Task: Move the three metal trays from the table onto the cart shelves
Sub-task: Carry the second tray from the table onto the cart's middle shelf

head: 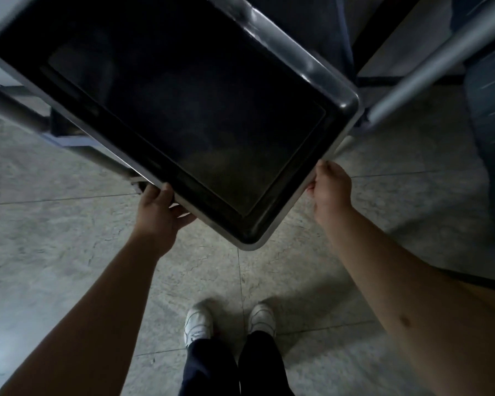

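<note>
The metal tray point(183, 110) fills the upper middle of the view, turned diagonally and dark inside, so its floor shows little beyond a faint inner border; its far left corner runs up to the top edge of the picture. It sits among the grey tubes of the cart frame point(429, 67), but the tray itself covers whatever lies beneath it, so whether it rests on a shelf or is carried free cannot be told. The left hand point(162, 212) clasps the near long rim, thumb on top and fingers curled out of sight beneath. The right hand point(330, 187) is closed on the rim near the right corner, its fingertips hidden behind the edge. The nearest corner of the tray juts out over the tiled floor point(69, 252) between both forearms. A frame tube point(15, 110) crosses at the left beneath the tray and another slants away just beside the right corner. Below, the floor lies open around two white shoes point(229, 321). Something dark and patterned at the far right is cut off and unclear.
</note>
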A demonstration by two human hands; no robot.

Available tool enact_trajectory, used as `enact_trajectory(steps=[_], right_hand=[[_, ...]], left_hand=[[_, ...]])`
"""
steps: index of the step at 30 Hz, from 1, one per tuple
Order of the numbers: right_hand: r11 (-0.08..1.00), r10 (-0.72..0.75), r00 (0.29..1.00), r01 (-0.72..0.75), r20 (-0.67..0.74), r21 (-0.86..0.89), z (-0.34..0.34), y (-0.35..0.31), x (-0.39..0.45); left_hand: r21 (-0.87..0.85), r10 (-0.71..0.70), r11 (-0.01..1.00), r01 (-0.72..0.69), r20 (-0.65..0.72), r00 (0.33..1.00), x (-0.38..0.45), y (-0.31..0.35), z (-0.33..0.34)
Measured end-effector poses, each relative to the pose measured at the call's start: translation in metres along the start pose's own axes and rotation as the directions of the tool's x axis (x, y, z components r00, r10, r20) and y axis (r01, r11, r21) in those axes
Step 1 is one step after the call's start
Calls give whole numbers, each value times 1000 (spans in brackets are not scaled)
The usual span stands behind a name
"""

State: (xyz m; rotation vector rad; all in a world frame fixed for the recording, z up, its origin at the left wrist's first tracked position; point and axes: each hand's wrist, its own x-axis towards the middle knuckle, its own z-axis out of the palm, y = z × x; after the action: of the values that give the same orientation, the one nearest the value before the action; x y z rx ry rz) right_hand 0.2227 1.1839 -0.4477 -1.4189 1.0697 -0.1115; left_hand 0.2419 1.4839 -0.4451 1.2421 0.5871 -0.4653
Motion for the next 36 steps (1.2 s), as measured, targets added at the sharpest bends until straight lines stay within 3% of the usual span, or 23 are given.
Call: enact_trajectory(steps=[15, 19, 21, 23, 26, 29, 33, 36], right_hand=[[991, -30, 1000, 29, -4, -130, 18, -83, 80], [886, -180, 984, 159, -8, -435, 13, -66, 39], [917, -166, 986, 164, 27, -363, 6, -31, -6], [980, -93, 992, 106, 83, -170, 1, -1, -41], [997, -34, 999, 32, 20, 75, 6, 7, -43], [988, -49, 999, 48, 2, 148, 10, -2, -29], [985, -58, 997, 50, 43, 164, 4, -15, -6], [978, -91, 995, 84, 28, 192, 3, -32, 17]], left_hand=[[-60, 16, 998, -17, -21, 1000, 14, 23, 63], [-131, 23, 991, -26, -23, 999, 15, 25, 75], [-172, 33, 985, -30, 16, 999, 18, 25, 79], [-205, 21, 979, -14, 31, 999, 22, 24, 82], [-214, -22, 976, 35, 66, 998, 26, 24, 85], [-169, -47, 984, 60, 77, 996, 33, 35, 77], [-236, 14, 971, -45, -134, 991, 57, 74, 54], [-173, -8, 985, -13, -117, 993, 64, 82, 56]])
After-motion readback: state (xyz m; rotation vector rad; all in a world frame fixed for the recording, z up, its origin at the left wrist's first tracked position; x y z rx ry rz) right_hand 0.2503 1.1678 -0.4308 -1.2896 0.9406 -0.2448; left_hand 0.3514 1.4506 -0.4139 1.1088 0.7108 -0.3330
